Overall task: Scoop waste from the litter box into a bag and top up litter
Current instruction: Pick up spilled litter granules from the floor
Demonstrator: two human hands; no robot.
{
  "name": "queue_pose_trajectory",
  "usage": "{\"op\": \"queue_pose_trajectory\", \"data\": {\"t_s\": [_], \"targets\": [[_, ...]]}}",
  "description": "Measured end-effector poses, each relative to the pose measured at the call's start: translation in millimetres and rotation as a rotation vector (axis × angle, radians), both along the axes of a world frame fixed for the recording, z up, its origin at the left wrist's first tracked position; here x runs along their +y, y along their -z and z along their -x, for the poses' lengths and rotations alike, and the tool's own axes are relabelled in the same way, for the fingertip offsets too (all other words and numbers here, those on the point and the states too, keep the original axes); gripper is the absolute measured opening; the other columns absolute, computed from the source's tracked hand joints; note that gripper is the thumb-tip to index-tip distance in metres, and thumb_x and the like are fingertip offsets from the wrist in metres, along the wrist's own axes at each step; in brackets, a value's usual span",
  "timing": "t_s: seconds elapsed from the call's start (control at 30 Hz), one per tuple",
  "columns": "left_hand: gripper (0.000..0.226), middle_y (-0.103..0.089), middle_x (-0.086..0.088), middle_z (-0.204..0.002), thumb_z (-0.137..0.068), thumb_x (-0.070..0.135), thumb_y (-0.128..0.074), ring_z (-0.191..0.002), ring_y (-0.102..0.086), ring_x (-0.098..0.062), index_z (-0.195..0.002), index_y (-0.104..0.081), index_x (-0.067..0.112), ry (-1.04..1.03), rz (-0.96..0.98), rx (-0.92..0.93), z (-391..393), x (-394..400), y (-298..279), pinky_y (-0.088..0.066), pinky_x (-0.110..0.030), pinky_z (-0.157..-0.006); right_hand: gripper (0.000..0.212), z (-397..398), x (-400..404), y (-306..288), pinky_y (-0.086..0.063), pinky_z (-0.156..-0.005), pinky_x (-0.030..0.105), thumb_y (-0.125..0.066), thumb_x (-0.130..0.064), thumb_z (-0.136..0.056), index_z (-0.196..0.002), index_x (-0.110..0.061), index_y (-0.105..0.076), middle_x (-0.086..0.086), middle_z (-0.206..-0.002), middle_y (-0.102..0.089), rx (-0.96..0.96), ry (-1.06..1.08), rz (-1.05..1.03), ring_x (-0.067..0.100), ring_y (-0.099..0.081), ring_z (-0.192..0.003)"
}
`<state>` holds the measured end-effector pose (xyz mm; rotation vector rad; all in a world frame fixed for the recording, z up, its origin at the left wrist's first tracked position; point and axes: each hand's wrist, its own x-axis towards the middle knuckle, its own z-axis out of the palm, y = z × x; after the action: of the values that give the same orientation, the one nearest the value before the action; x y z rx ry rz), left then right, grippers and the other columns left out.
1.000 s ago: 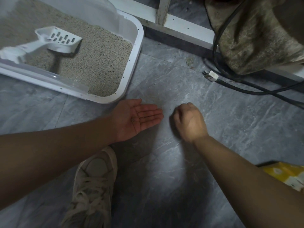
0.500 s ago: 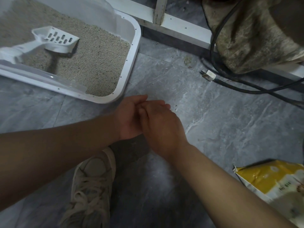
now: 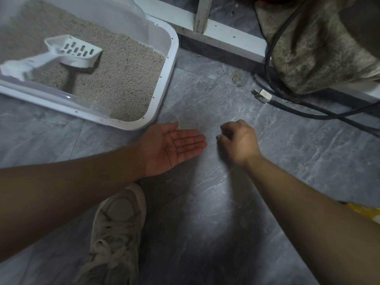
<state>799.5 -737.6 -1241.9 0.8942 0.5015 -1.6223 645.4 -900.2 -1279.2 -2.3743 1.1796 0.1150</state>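
The white litter box (image 3: 164,79) lies on the grey floor at the upper left, filled with beige litter (image 3: 123,83). A white slotted scoop (image 3: 76,51) rests in it, handle on the near rim. My left hand (image 3: 174,147) is held palm up just off the box's near corner, fingers straight, with a few litter grains (image 3: 167,149) on the palm. To its right, my right hand (image 3: 239,142) is knuckles up on the floor with its fingers curled under; the fingertips are hidden. A corner of the yellow litter bag (image 3: 366,211) shows behind my right forearm.
My beige shoe (image 3: 117,229) stands below the left hand. A black cable (image 3: 287,105) with a plug (image 3: 262,95) runs across the floor at the right, below a dirty sack (image 3: 318,48). A white frame (image 3: 216,31) runs along the back.
Half a second ago my right hand was over the left palm; it has moved back right to the floor. The left hand stays palm up. The view shifted, hiding most of the yellow bag.
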Motion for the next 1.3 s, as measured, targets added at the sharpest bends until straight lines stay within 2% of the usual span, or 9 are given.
{"op": "queue_pose_trajectory", "data": {"t_s": [0.13, 0.3, 0.47, 0.6, 0.7, 0.93, 1.1, 1.23, 1.3], "targets": [[0.054, -0.066, -0.033, -0.119, -0.104, 0.028, -0.04, -0.105, -0.069, -0.044, -0.103, -0.071, -0.016, 0.001, 0.014, 0.018, -1, 2, 1, -0.055, -0.054, -0.09, 0.014, 3, 1, 12, -0.046, -0.087, 0.033, -0.068, -0.011, -0.089, -0.099, -0.005, -0.076, 0.016, -0.098, -0.065, -0.062, -0.086, 0.115, 0.034, -0.061, -0.095], [0.052, -0.066, -0.033, -0.119, -0.104, 0.028, -0.04, -0.103, -0.07, -0.044, -0.107, -0.068, -0.016, -0.01, 0.017, 0.024, -5, 7, 2, -0.057, -0.053, -0.089, 0.008, 6, 9, 22, -0.036, -0.061, 0.031, -0.062, 0.008, -0.084, -0.079, 0.001, -0.064, 0.02, -0.077, -0.057, -0.007, -0.146, 0.239, 0.037, -0.057, -0.071], [0.049, -0.066, -0.033, -0.12, -0.104, 0.028, -0.04, -0.106, -0.069, -0.044, -0.117, -0.062, -0.015, -0.023, 0.013, 0.022, -4, 6, -1, -0.057, -0.053, -0.089, 0.019, 8, 21, 23, -0.043, -0.067, 0.036, -0.061, 0.017, -0.077, -0.086, 0.002, -0.059, 0.024, -0.084, -0.06, 0.008, -0.134, 0.278, 0.04, -0.058, -0.077], [0.05, -0.066, -0.033, -0.12, -0.104, 0.028, -0.04, -0.106, -0.069, -0.044, -0.115, -0.062, -0.014, -0.008, 0.028, 0.023, -3, 4, -5, -0.057, -0.053, -0.088, 0.005, 0, 18, 20, -0.043, -0.074, 0.04, -0.057, 0.006, -0.086, -0.091, 0.005, -0.06, 0.028, -0.092, -0.06, -0.002, -0.086, 0.212, 0.042, -0.057, -0.086], [0.05, -0.066, -0.033, -0.121, -0.104, 0.028, -0.039, -0.109, -0.067, -0.043, -0.116, -0.062, -0.014, -0.006, 0.03, 0.024, -3, 4, -5, -0.057, -0.052, -0.089, 0.011, -3, 15, 18, -0.046, -0.078, 0.041, -0.056, 0.003, -0.086, -0.094, 0.006, -0.062, 0.028, -0.097, -0.061, -0.019, -0.037, 0.187, 0.043, -0.057, -0.091], [0.05, -0.065, -0.033, -0.121, -0.104, 0.028, -0.039, -0.11, -0.066, -0.044, -0.117, -0.061, -0.015, -0.003, 0.009, 0.013, 0, 4, -5, -0.055, -0.054, -0.09, 0.011, -4, 16, 6, -0.037, -0.071, 0.03, -0.059, -0.007, -0.088, -0.098, -0.003, -0.055, 0.021, -0.098, -0.063, 0.026, -0.012, 0.05, 0.037, -0.059, -0.089], [0.049, -0.067, -0.032, -0.119, -0.104, 0.028, -0.04, -0.107, -0.069, -0.042, -0.116, -0.063, -0.013, -0.034, 0.0, 0.008, -1, 1, -4, -0.057, -0.052, -0.088, 0.015, -25, 38, -57, -0.038, -0.06, 0.021, -0.059, -0.007, -0.087, -0.096, -0.017, -0.053, -0.004, -0.077, -0.058, -0.359, 0.236, -0.078, 0.015, -0.054, -0.069], [0.049, -0.073, -0.018, -0.091, -0.103, 0.029, -0.038, -0.078, -0.073, -0.026, -0.094, -0.074, -0.003, 0.024, 0.006, -0.022, 3, -2, -6, -0.062, -0.032, -0.071, 0.014, -37, 89, -94, -0.043, -0.056, 0.017, -0.062, -0.011, -0.085, -0.094, -0.021, -0.057, -0.006, -0.072, -0.062, -0.435, 0.083, -0.264, 0.007, -0.057, -0.064], [0.045, -0.071, -0.014, -0.098, -0.101, 0.031, -0.04, -0.088, -0.07, -0.024, -0.1, -0.071, -0.001, 0.05, 0.017, -0.027, 3, -2, -9, -0.057, -0.031, -0.085, 0.013, -36, 101, -92, -0.049, -0.066, 0.022, -0.064, -0.01, -0.084, -0.094, -0.018, -0.065, -0.003, -0.08, -0.068, -0.401, -0.043, -0.293, 0.006, -0.061, -0.072]]}}
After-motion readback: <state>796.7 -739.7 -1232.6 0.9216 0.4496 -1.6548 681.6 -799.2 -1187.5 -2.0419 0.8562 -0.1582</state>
